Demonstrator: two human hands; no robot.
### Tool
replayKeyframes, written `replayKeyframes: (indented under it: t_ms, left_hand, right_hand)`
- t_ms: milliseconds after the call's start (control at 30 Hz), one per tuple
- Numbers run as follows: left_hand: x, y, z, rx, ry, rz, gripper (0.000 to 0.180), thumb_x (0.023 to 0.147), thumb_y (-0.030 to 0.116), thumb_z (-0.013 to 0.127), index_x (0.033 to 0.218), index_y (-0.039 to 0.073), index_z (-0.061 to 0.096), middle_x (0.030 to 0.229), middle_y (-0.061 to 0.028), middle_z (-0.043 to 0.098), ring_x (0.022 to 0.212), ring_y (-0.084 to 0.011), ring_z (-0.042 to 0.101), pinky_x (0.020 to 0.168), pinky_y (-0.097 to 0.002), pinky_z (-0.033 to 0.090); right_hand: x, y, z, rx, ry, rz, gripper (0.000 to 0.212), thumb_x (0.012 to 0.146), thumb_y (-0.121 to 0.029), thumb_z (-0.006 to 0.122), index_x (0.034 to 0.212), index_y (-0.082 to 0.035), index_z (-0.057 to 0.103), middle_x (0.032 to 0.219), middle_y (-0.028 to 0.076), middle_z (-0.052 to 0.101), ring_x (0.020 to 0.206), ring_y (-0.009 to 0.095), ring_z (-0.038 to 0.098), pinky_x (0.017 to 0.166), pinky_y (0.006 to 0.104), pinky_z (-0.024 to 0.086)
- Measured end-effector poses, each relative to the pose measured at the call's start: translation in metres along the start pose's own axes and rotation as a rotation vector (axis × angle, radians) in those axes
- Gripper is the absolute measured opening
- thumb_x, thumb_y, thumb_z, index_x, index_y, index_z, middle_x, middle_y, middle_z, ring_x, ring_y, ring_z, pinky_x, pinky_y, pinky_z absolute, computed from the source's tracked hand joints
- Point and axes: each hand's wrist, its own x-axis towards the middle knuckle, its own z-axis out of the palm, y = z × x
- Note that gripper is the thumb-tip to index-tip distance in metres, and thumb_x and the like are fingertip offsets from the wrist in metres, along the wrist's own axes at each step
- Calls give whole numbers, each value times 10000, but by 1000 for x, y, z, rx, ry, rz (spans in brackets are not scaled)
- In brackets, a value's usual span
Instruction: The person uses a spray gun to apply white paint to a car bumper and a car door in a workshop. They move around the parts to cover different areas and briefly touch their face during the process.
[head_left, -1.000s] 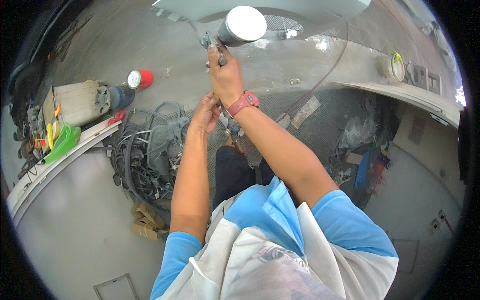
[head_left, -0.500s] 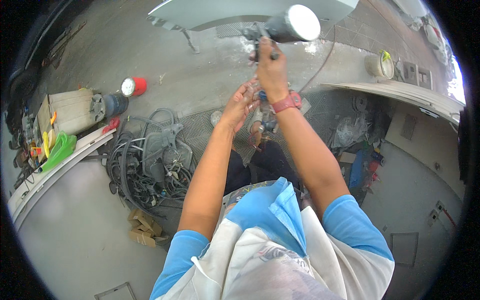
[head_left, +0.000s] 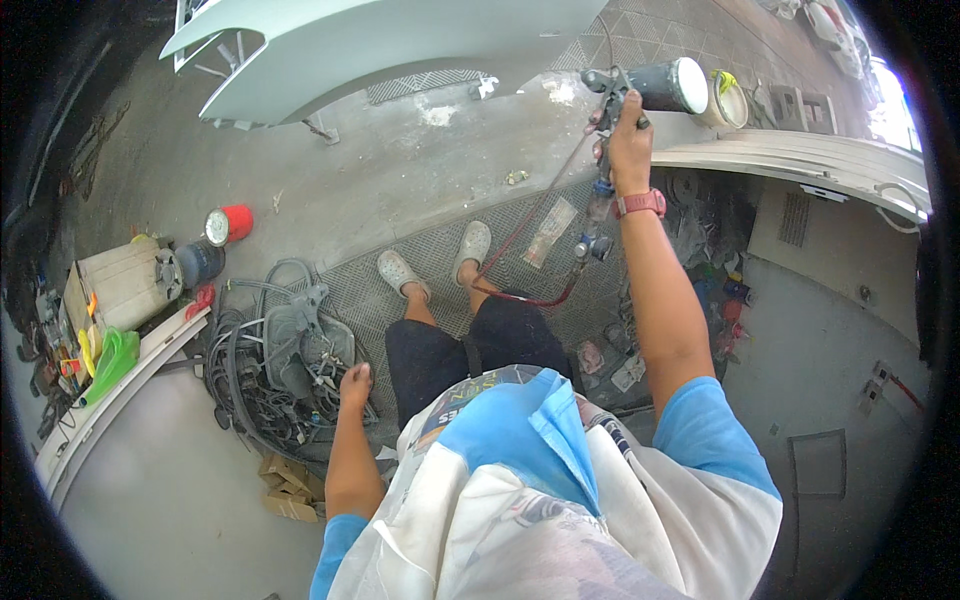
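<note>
My right hand (head_left: 628,150) is wrapped round the handle of a spray gun (head_left: 612,88), held out ahead on the right. Its dark cup (head_left: 655,88) lies sideways, with a white end facing right. Below the handle hang a small regulator with a gauge (head_left: 592,246) and a dark red air hose (head_left: 545,300) that loops past my legs. My left hand (head_left: 355,385) hangs low on the left, its fingers curled in, with nothing visible in it. Ahead of me stands a large pale grey-green car body panel (head_left: 400,45), apart from the gun.
Coiled hoses and cables (head_left: 270,350) lie on the left. Beyond them are a red can (head_left: 230,224) and a green plastic bag (head_left: 112,362). A white bucket (head_left: 728,105) stands at far right, near a long pale panel (head_left: 780,150). Grating (head_left: 440,280) lies under my feet.
The spray gun has moved right in my right hand. My left hand has come away from beside it and dropped to my left side. The view has shifted, showing more panel and my feet.
</note>
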Motion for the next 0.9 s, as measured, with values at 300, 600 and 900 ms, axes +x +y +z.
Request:
replayKeyframes:
  t_ms: [300, 600, 900]
  left_hand:
    - [-50, 14, 24, -365, 75, -32, 473, 1085, 347, 699, 1445, 46, 644, 1090, -34, 710, 924, -115, 661, 806, -275, 529]
    - [-37, 101, 20, 5, 56, 326, 466, 1086, 322, 665, 1451, 33, 650, 1408, -176, 708, 1305, -300, 671, 1125, -416, 492]
    - [-24, 51, -45, -81, 116, 190, 492, 1093, 361, 663, 1454, 27, 650, 1286, -123, 739, 1173, -241, 692, 1049, -378, 505]
  right_hand:
    - [75, -13, -41, -65, 246, -65, 630, 1143, -571, 443, 1003, -7, 685, 810, 93, 723, 628, 178, 707, 445, 293, 507]
    - [6, -45, 40, -8, 43, -24, 692, 1129, -623, 451, 978, 6, 699, 748, 66, 693, 572, 132, 649, 432, 266, 497]
    - [-112, -71, 189, -12, -291, 13, 548, 1140, -522, 529, 1098, -7, 713, 777, 31, 680, 603, 98, 631, 431, 252, 465]
